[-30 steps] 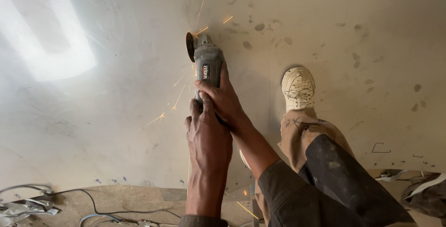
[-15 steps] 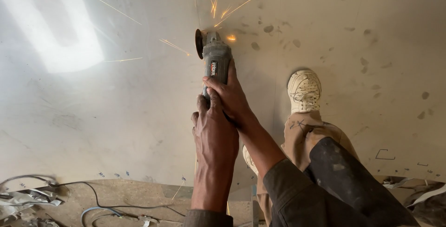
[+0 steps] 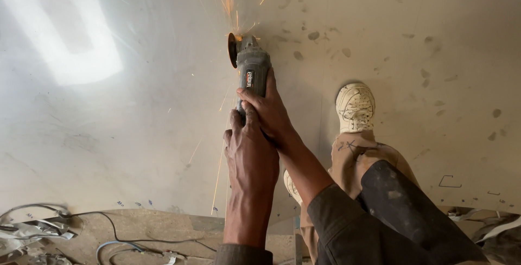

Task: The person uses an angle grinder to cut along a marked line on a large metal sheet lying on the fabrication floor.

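A broad sheet of grey metal [image 3: 108, 135] filled most of the view, dotted with dark smudges toward the far right and carrying a bright patch of reflected light [image 3: 70, 42] at the far left. Along its near edge lay a dusty brown floor [image 3: 152, 230], where loose cables [image 3: 116, 238] and pale metal scraps [image 3: 32, 230] were strewn at the near left.

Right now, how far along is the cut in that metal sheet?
Done: cannot tell; no finished cut line shows behind the disc. In hand: both hands, left hand and right hand, grip the angle grinder, sparks flying. Left: the metal sheet ahead looks uncut.
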